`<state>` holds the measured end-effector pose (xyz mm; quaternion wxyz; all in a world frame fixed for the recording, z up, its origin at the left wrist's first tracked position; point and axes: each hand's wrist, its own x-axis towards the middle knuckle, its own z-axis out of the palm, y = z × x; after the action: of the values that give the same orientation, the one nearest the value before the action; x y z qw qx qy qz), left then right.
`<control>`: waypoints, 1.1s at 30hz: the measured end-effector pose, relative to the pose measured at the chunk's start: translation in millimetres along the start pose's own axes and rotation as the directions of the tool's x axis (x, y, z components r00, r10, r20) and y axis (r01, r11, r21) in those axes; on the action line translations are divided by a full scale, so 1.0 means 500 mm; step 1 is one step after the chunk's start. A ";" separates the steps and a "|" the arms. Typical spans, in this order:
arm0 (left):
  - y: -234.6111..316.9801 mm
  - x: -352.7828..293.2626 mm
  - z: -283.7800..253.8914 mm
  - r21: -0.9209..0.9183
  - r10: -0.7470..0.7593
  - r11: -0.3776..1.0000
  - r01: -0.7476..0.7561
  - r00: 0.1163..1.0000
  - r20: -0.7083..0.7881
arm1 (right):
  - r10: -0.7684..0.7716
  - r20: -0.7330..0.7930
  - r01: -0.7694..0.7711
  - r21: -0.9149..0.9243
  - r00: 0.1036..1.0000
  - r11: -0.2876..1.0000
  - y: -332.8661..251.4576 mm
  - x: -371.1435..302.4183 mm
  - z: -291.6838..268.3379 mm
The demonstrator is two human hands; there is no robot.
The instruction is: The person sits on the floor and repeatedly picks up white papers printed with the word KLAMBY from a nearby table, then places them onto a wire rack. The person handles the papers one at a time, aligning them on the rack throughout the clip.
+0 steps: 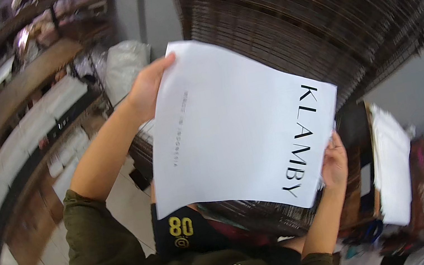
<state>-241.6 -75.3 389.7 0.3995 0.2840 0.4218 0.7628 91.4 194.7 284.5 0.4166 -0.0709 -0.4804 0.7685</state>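
A large white printed sheet [234,128], perhaps a flat bag, is stretched between my hands in front of my body. Dark lettering runs along its right side, and a fainter line of print lies near the left. Its upper edge bows and the lower corners curl a little. My left hand [146,90] is closed on the upper left edge, thumb on the front and fingers mostly hidden behind. At the lower right edge, my right hand [334,163] grips with curled fingers, partly behind the sheet.
A dark woven rattan-like panel [279,1] rises beyond the sheet. Wooden shelves [29,76] with stacked white packs [37,138] stand at left. A clear plastic bundle [125,65] sits behind my left hand. At right leans a stack of white sheets [391,166], beside clutter.
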 end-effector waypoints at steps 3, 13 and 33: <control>-0.160 -0.050 -0.151 -0.061 0.081 0.994 -0.093 0.982 -0.171 | -0.002 0.236 0.108 -0.437 0.972 0.893 -0.118 0.043 0.144; -0.659 -0.326 0.030 0.399 0.249 0.683 -0.612 0.708 0.660 | 0.670 0.647 0.549 -0.730 0.363 0.408 -0.036 0.217 0.691; -0.864 -0.145 0.007 0.804 -0.708 0.466 -0.368 0.389 0.589 | 0.327 0.163 -0.279 -0.260 0.931 0.924 0.653 0.441 0.495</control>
<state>-41.4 5.0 8.2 0.4484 0.7454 0.4843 0.0935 -363.1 120.1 218.8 0.2297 -0.1142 -0.5901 0.7655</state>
